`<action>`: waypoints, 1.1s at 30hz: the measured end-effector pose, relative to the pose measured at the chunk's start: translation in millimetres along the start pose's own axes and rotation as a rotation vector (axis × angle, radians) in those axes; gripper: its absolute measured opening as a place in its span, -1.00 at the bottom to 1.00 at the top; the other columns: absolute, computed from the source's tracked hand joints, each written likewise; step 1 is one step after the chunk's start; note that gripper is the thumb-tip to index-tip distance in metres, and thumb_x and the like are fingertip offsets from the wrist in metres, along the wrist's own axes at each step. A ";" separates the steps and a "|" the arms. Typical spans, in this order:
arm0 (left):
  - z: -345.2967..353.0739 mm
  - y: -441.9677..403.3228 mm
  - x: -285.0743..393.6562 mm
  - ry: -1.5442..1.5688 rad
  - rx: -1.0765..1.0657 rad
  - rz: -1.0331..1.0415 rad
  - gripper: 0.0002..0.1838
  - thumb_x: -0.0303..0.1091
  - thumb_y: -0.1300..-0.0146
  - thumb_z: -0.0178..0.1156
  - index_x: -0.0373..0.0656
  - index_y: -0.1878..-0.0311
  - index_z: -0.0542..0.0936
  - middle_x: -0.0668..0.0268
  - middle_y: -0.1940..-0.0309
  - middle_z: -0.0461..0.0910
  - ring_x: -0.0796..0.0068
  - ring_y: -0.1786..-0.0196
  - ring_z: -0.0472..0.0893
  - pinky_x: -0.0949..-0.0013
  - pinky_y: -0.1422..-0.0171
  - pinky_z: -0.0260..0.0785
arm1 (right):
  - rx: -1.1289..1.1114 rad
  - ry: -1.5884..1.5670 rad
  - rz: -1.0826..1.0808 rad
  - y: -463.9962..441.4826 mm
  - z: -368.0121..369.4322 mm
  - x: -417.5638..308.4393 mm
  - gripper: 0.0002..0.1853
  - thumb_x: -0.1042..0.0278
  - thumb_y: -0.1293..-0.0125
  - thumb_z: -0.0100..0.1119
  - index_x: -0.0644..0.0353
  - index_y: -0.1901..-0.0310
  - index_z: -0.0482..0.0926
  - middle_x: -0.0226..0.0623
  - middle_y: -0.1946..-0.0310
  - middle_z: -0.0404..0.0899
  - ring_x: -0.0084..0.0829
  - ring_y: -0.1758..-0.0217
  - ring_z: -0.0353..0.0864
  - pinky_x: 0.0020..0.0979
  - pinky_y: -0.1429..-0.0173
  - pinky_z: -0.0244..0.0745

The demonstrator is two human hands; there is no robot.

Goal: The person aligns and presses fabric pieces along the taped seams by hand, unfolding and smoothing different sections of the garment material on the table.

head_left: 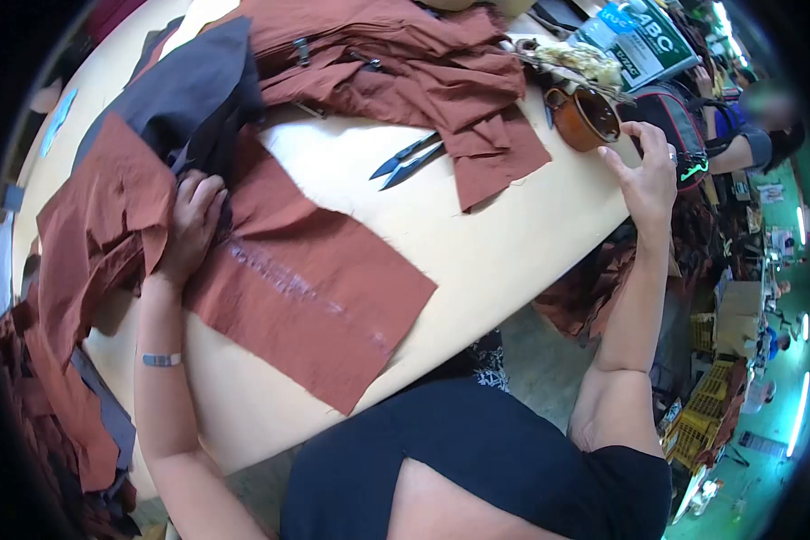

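Observation:
My left hand [193,220] is closed on gathered fabric, where dark cloth [184,90] meets rust-brown cloth [333,270]. A pale, shiny streak runs across the brown piece. At the right, my right hand [643,166] has thumb and fingers apart beside a brown cup [585,119]; its fingertips are near the rim, and I cannot tell if they touch it. Nothing shows between those fingers. Scissors [409,162] lie on the pale table [369,211], their blades pointing left and their handles hidden under cloth.
More rust-brown fabric [378,54] is heaped at the table's far side. A white and green ABC bag [643,45] stands behind the cup. At the right are a dark bag [661,117], a person's arm [733,157] and yellow crates [702,405]. Brown cloth hangs at the left edge.

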State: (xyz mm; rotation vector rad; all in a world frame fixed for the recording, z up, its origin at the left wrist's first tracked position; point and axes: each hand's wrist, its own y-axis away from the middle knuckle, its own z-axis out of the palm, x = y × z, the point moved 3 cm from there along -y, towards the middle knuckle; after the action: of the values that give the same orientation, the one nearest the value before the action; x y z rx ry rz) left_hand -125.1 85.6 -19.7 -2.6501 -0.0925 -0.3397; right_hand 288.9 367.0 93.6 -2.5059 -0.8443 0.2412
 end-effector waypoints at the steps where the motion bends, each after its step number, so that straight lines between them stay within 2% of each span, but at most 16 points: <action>1: 1.0 0.2 -0.3 0.023 -0.012 -0.017 -0.86 -0.47 -0.28 0.05 -0.25 0.11 0.48 0.08 0.18 0.44 0.06 0.08 0.47 0.26 -0.03 0.33 | -0.062 0.065 0.062 -4.3 4.8 18.9 -0.52 0.13 0.07 0.39 0.07 0.07 0.55 -0.29 0.00 0.49 -0.15 -0.09 0.44 -0.16 -0.14 0.36; 2: -1.9 -2.3 4.2 -0.006 0.022 0.011 -0.88 -0.48 -0.26 0.07 -0.23 0.15 0.48 0.10 0.24 0.44 0.09 0.15 0.48 0.24 0.05 0.34 | -0.105 0.098 0.054 -8.0 12.7 32.3 -0.47 0.08 0.09 0.39 0.05 0.03 0.55 -0.27 -0.05 0.46 -0.14 -0.14 0.41 -0.16 -0.18 0.34; 4: -3.1 -3.4 6.0 -0.024 0.020 0.013 -0.88 -0.47 -0.26 0.07 -0.22 0.15 0.49 0.11 0.25 0.44 0.10 0.16 0.49 0.24 0.06 0.34 | -0.198 0.154 0.033 -17.4 31.8 50.8 -0.35 -0.03 0.15 0.39 0.01 -0.06 0.54 -0.23 -0.16 0.40 -0.12 -0.24 0.34 -0.14 -0.26 0.30; 7: -3.6 -3.4 5.7 -0.049 0.029 0.020 -0.89 -0.46 -0.26 0.08 -0.20 0.15 0.49 0.13 0.25 0.45 0.11 0.17 0.50 0.25 0.08 0.35 | -0.443 0.091 0.096 -33.2 53.4 58.2 -0.28 0.08 0.17 0.41 0.14 -0.12 0.51 -0.06 -0.19 0.33 -0.12 -0.32 0.24 -0.26 -0.36 0.15; 11: -4.2 -3.4 6.2 -0.031 0.031 0.032 -0.88 -0.48 -0.26 0.07 -0.21 0.15 0.49 0.12 0.24 0.45 0.11 0.17 0.50 0.25 0.08 0.36 | -0.648 0.055 0.170 -44.1 65.5 63.2 -0.35 0.21 0.17 0.40 0.17 -0.06 0.53 -0.02 -0.21 0.32 -0.13 -0.31 0.25 -0.26 -0.36 0.15; 14: -4.8 -3.7 6.5 -0.025 0.024 0.036 -0.87 -0.50 -0.25 0.07 -0.22 0.14 0.49 0.10 0.24 0.45 0.09 0.16 0.49 0.24 0.07 0.35 | -0.533 -0.274 0.184 -41.5 55.0 69.3 -0.47 0.29 0.18 0.38 0.22 0.07 0.52 -0.03 -0.25 0.29 -0.12 -0.28 0.31 -0.28 -0.34 0.17; 17: -0.8 -1.7 3.5 -0.014 0.028 0.046 -0.85 -0.50 -0.25 0.07 -0.22 0.12 0.48 0.09 0.22 0.44 0.07 0.14 0.49 0.23 0.04 0.35 | -0.174 -0.073 -0.001 -18.8 40.2 61.9 -0.53 0.19 0.16 0.36 0.12 0.17 0.48 -0.20 -0.25 0.33 -0.16 -0.26 0.33 -0.24 -0.22 0.30; 23: 2.6 1.7 0.1 0.017 0.053 0.069 -0.82 -0.45 -0.29 0.06 -0.22 0.06 0.47 0.09 0.13 0.44 0.07 0.01 0.46 0.24 -0.10 0.34 | -0.120 0.268 -0.146 12.2 13.8 -14.3 -0.70 0.40 0.07 0.22 -0.02 0.20 0.53 -0.43 -0.18 0.36 -0.22 -0.22 0.34 -0.13 -0.17 0.30; 24: 2.7 1.3 0.1 0.009 0.058 0.065 -0.83 -0.44 -0.29 0.06 -0.22 0.07 0.47 0.10 0.13 0.44 0.08 0.02 0.47 0.25 -0.09 0.34 | -0.103 0.160 -0.175 13.5 9.8 -45.1 -0.73 0.51 0.05 0.18 -0.02 0.25 0.58 -0.43 -0.09 0.43 -0.26 -0.16 0.37 -0.19 -0.14 0.30; 26: 1.8 -0.4 3.1 -0.003 0.017 0.031 -0.83 -0.43 -0.29 0.07 -0.22 0.08 0.47 0.11 0.14 0.43 0.09 0.02 0.47 0.27 -0.09 0.34 | -0.123 -0.369 -0.350 21.3 12.1 -106.9 -0.73 0.58 0.05 0.16 0.02 0.28 0.61 -0.40 0.03 0.50 -0.29 -0.08 0.41 -0.25 -0.12 0.29; 27: -0.5 -3.5 5.9 -0.006 -0.025 0.002 -0.83 -0.42 -0.29 0.07 -0.23 0.08 0.47 0.11 0.15 0.43 0.10 0.03 0.47 0.28 -0.08 0.34 | -0.110 -0.526 -0.489 26.0 9.6 -145.9 -0.73 0.63 0.06 0.15 0.08 0.29 0.63 -0.36 0.11 0.54 -0.30 -0.01 0.44 -0.28 -0.11 0.28; 28: -2.7 -5.2 7.3 -0.008 -0.044 -0.006 -0.84 -0.41 -0.30 0.07 -0.24 0.10 0.47 0.12 0.17 0.43 0.13 0.06 0.47 0.29 -0.05 0.35 | -0.254 -0.757 -0.514 35.1 20.4 -173.3 -0.74 0.62 0.06 0.16 0.10 0.29 0.63 -0.38 0.12 0.53 -0.33 0.01 0.44 -0.30 -0.03 0.28; 29: -3.3 -5.5 9.1 -0.032 0.017 0.081 -0.85 -0.41 -0.29 0.07 -0.24 0.12 0.47 0.15 0.21 0.43 0.17 0.11 0.48 0.31 -0.01 0.35 | -0.365 -0.856 -0.590 42.8 23.7 -201.9 -0.74 0.61 0.05 0.14 0.06 0.30 0.64 -0.42 0.14 0.53 -0.38 0.02 0.43 -0.34 -0.01 0.20; 31: -5.4 -7.2 11.9 -0.012 -0.007 0.047 -0.85 -0.41 -0.30 0.07 -0.24 0.12 0.47 0.16 0.23 0.42 0.19 0.16 0.49 0.32 0.04 0.35 | -0.497 -0.965 -0.768 52.8 39.1 -241.9 -0.66 0.65 0.00 0.01 0.13 0.19 0.63 -0.32 0.12 0.48 -0.35 0.00 0.43 -0.32 -0.15 0.21; 33: -6.6 -7.7 13.5 -0.022 0.004 0.060 -0.85 -0.40 -0.30 0.07 -0.24 0.12 0.47 0.17 0.24 0.42 0.21 0.17 0.49 0.33 0.06 0.35 | -0.615 -0.977 -0.748 58.4 62.2 -265.3 -0.66 0.60 -0.03 0.00 0.09 0.17 0.64 -0.38 0.13 0.48 -0.38 0.02 0.42 -0.33 -0.13 0.14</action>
State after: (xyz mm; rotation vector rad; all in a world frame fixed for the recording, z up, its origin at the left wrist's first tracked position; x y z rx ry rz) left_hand -114.5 89.5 -7.2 -2.6464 -0.0202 -0.2901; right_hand 89.6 189.3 14.0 -2.2480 -2.4554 1.1078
